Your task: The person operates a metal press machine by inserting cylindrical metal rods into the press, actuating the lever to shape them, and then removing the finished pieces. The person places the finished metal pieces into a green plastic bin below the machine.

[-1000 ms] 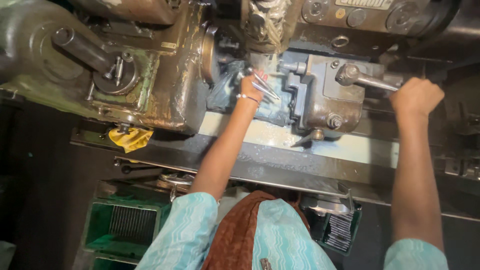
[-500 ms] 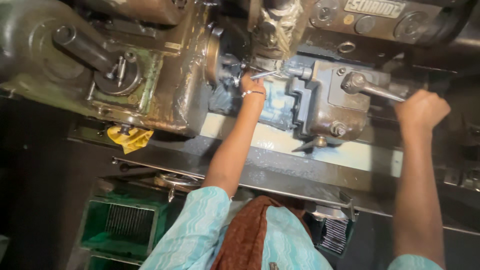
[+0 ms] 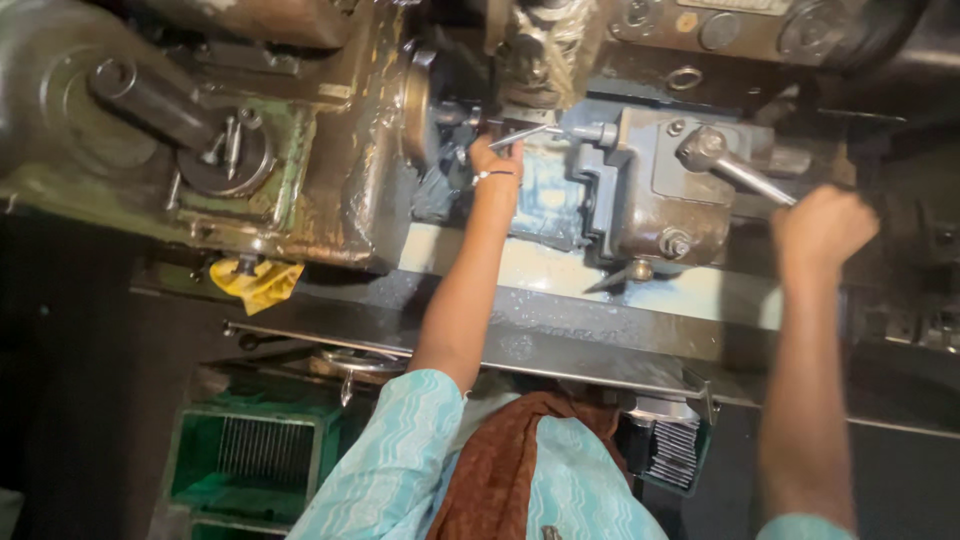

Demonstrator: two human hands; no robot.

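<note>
Her left hand [image 3: 495, 160] pinched a thin metal rod [image 3: 528, 134] just above its grip; her right hand [image 3: 820, 228] was closed round the lever [image 3: 735, 170] end.

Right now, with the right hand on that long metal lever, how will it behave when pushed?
The metal lever looks like a stiff steel rod, unlikely to flex. It joins a round hub, so it probably swings rather than slides. Its shiny surface may be slippery under the right hand.

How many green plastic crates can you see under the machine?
1: a green plastic crate sits low on the left, below the grey metal lathe bed, beside the left arm's sleeve. Others may be hidden in the dark.
</note>
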